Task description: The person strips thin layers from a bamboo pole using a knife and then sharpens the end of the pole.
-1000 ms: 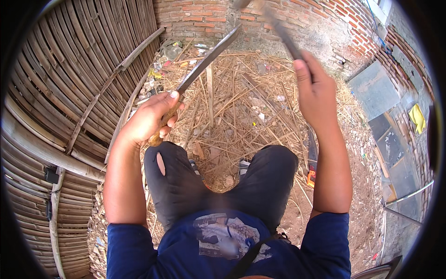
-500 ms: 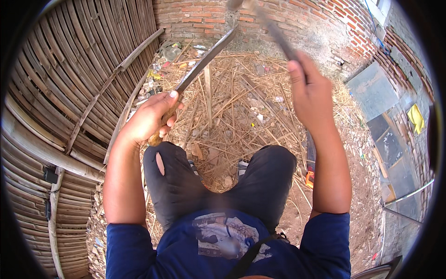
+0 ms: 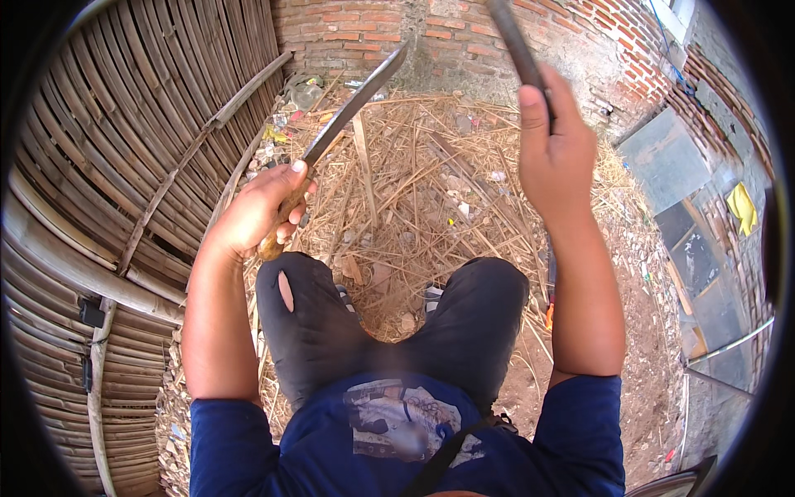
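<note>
My left hand [image 3: 269,207] is closed around the wooden handle of a machete [image 3: 352,108]. The blade slants up and away to the right, its thumb side near the handle's top. Just under the blade is the upper end of a pale wooden stick [image 3: 364,166]; whether they touch I cannot tell. Raised at the right, my right hand [image 3: 559,157] grips the dark handle of a hammer [image 3: 520,50]. The hammer's head lies beyond the upper edge of the view. Both hands are above and ahead of my bent knees.
Straw, sticks and rubble litter the ground [image 3: 447,199]. A bamboo slat wall [image 3: 149,108] rises at left, a brick wall [image 3: 364,33] at the far side. Grey panels [image 3: 662,161] and a yellow cloth [image 3: 742,209] are at right. An orange object [image 3: 550,316] shows beside my right forearm.
My right hand has moved slightly up and right, and the hammer's head has left the view. The machete and the stick's upper end have shifted a little left.
</note>
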Demonstrator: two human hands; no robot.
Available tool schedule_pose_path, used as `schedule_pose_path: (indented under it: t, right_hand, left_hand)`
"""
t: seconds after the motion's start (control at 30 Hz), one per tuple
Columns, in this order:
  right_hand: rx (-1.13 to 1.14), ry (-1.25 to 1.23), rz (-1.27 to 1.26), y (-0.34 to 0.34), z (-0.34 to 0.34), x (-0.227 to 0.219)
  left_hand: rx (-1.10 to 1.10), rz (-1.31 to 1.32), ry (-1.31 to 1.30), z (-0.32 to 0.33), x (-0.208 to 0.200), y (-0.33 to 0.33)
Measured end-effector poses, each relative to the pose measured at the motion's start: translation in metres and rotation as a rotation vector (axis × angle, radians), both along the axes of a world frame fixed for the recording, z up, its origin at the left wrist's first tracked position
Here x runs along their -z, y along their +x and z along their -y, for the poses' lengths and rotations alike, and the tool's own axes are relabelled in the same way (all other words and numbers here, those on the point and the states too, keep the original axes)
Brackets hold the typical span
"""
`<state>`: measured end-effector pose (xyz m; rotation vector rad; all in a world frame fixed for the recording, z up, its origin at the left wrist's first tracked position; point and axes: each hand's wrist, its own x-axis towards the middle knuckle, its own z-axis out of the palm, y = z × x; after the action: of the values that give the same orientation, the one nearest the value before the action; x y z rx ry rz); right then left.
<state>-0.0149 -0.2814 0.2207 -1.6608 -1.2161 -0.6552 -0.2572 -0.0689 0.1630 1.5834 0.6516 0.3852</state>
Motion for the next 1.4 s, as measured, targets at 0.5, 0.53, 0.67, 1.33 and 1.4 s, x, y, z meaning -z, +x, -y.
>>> schedule_pose_path:
  t: [0.5, 0.53, 0.67, 1.33, 1.4]
  right_hand:
    - [-0.044, 0.104, -0.013, -0.002, -0.003, 0.000]
    - [-0.031, 0.092, 0.004, -0.002, -0.003, 0.000]
    - [0.028, -0.344, -0.116, 0.004, -0.010, 0.023]
    - [0.049, -0.341, -0.124, -0.004, -0.021, 0.031]
    - [0.017, -0.323, -0.145, -0.004, -0.021, 0.028]
  left_hand:
    - [0.004, -0.007, 0.000, 0.001, 0.003, 0.002]
    - [-0.001, -0.006, 0.004, 0.001, 0.002, 0.002]
    - [0.002, -0.031, 0.053, 0.002, -0.004, 0.000]
    - [-0.015, -0.019, 0.084, 0.000, 0.000, -0.004]
    - [-0.021, -0.023, 0.079, 0.000, -0.001, -0.008]
